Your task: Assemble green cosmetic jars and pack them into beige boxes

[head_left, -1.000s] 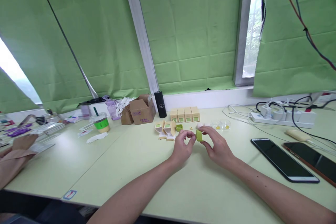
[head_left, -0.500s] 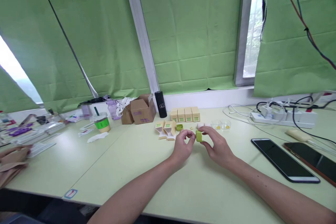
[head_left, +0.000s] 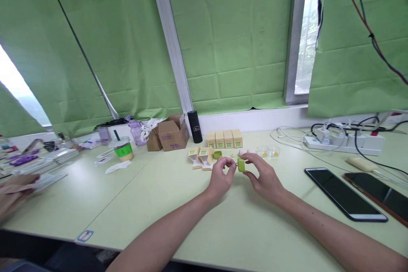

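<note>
Well, green piece point(head_left: 241, 165): it sits between your two hands, raised off the table point(head_left: 172, 216) by the look of it, nearer you than the green tray point(head_left: 217, 154). Uneven squeezing could make it squirt loose.
Right hand point(head_left: 267, 182): grasping the green piece by the fingertips, thumb below and fingers above — a narrow hold, so a sideways tug could twist it.
Left hand point(head_left: 221, 178): thumb and finger brought together at the piece's left side; whether they pinch something small there, I cannot tell. If they do, a slip could drop it.
Yellow bit point(head_left: 232, 155): loose beyond your fingertips, and probably light enough for a knuckle to sweep away.
Clear cups point(head_left: 264, 153): just beyond your right hand — a sudden jerk forward could knock them.
Flapped boxes point(head_left: 205, 157): their flaps stick out towards you; a careless left reach could snag one.
Phone point(head_left: 346, 193): near your right forearm point(head_left: 315, 216); an elbow swung outward could shove it.
</note>
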A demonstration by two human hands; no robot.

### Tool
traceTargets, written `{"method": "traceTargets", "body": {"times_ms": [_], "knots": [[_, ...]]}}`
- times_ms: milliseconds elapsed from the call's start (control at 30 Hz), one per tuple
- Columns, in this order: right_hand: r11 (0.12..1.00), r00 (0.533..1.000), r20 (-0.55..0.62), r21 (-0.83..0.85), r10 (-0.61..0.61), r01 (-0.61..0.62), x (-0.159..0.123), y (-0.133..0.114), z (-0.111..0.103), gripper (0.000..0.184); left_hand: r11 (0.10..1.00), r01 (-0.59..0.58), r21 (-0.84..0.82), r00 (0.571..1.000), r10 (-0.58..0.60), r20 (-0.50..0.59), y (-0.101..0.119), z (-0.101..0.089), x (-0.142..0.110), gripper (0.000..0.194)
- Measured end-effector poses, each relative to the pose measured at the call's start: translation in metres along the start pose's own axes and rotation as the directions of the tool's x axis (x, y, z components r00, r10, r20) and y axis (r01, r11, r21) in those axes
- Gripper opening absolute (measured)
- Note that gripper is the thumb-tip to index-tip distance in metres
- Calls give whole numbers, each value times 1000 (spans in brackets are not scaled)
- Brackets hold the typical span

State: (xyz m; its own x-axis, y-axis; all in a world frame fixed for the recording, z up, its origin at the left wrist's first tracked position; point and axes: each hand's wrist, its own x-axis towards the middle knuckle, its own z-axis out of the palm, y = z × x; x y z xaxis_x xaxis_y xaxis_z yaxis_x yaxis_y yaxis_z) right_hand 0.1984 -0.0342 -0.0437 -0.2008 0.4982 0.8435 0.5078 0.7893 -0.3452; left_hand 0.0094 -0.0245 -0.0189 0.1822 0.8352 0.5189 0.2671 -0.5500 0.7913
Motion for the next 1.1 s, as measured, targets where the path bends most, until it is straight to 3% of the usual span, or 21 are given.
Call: {"method": "traceTargets", "body": {"times_ms": [1100], "knots": [[1000,1000,4,-3,5,-5,2,-2,-3,49,999,21,-28,1000,-22,-22,-2,-1,1,19]]}}
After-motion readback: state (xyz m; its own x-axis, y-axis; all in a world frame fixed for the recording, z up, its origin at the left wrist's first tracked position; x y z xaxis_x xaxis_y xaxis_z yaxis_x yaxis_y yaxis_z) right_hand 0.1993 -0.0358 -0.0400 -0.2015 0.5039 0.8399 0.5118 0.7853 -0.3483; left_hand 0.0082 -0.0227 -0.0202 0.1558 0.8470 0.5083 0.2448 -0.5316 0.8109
